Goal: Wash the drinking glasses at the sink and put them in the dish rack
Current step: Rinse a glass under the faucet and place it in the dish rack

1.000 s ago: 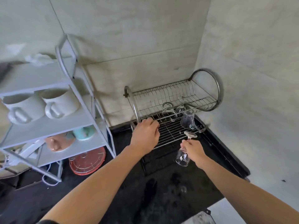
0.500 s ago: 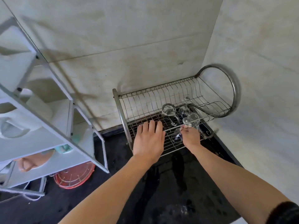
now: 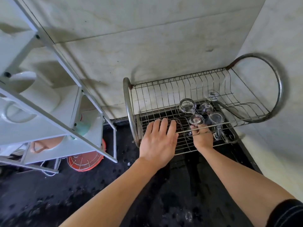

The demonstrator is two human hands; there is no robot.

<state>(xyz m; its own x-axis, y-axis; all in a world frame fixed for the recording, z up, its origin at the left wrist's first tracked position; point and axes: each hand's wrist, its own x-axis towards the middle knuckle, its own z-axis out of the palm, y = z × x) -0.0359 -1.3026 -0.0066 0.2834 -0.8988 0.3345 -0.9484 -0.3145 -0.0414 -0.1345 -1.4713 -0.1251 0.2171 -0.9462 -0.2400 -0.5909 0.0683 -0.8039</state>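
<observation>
Stem glass [image 3: 196, 119] was out over the counter [image 3: 164, 199] a second ago and is now inside the lower tier of the dish rack [image 3: 129, 112], upside down with its foot up, just beside the other glasses [image 3: 187, 105]. Right hand [image 3: 202, 137] still grips it, fingers curled low around the stem. Left hand [image 3: 158, 141] lies flat on the grid wires beside it, fingers straight. Rim is probably on the grid, but the hand and front rail hide it; placement looks nearly done, release pending.
</observation>
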